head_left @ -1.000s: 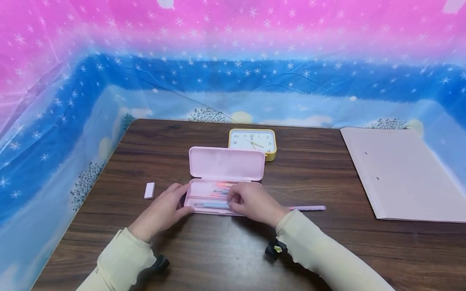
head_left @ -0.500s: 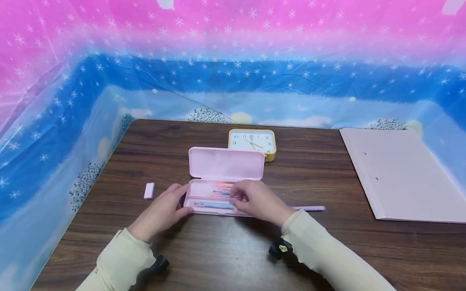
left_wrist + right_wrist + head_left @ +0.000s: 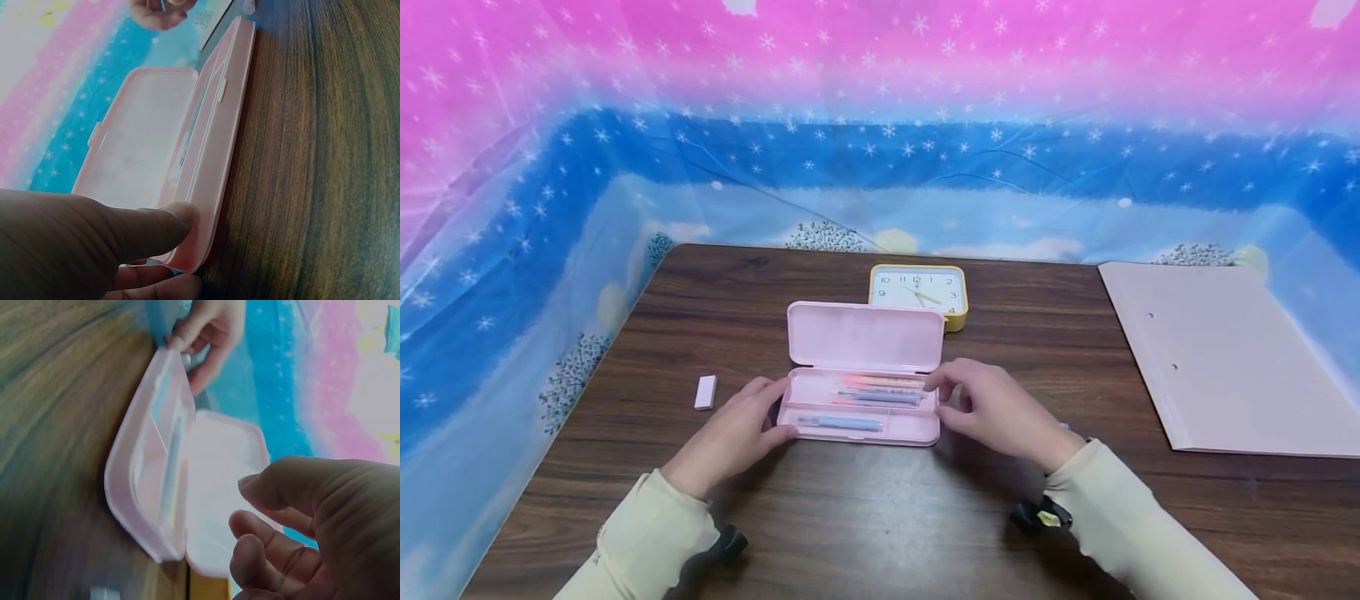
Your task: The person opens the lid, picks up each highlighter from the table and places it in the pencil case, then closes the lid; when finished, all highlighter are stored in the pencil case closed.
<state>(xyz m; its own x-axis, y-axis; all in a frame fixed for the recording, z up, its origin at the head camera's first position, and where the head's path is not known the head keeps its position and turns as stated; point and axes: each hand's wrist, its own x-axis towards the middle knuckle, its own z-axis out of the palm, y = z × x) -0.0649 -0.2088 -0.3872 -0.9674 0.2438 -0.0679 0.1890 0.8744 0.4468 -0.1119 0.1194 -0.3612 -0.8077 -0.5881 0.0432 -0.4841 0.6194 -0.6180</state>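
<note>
A pink pencil case (image 3: 865,337) stands on the table with its lid raised. My left hand (image 3: 730,437) grips its left end, the thumb (image 3: 178,215) on the front wall and fingers round the end. Just off the right end is my right hand (image 3: 1000,412), its fingers loosely bent with nothing between them, as the right wrist view shows. Several pens (image 3: 880,396) lie in the long back compartment. A light blue pen (image 3: 842,423) is in the front left compartment. Most of a purple pen (image 3: 1064,426) on the table is hidden behind my right hand.
Behind the lid is a yellow clock (image 3: 957,321), partly covered. A white eraser (image 3: 705,392) lies to the left of my left hand. At the far right is a flat pale pink folder (image 3: 1247,358). A patterned cloth (image 3: 887,158) hangs round the table's back and sides.
My right hand has come out of the case and moved right, past its right end. The blue pen and front compartments are uncovered. My left hand stays on the case.
</note>
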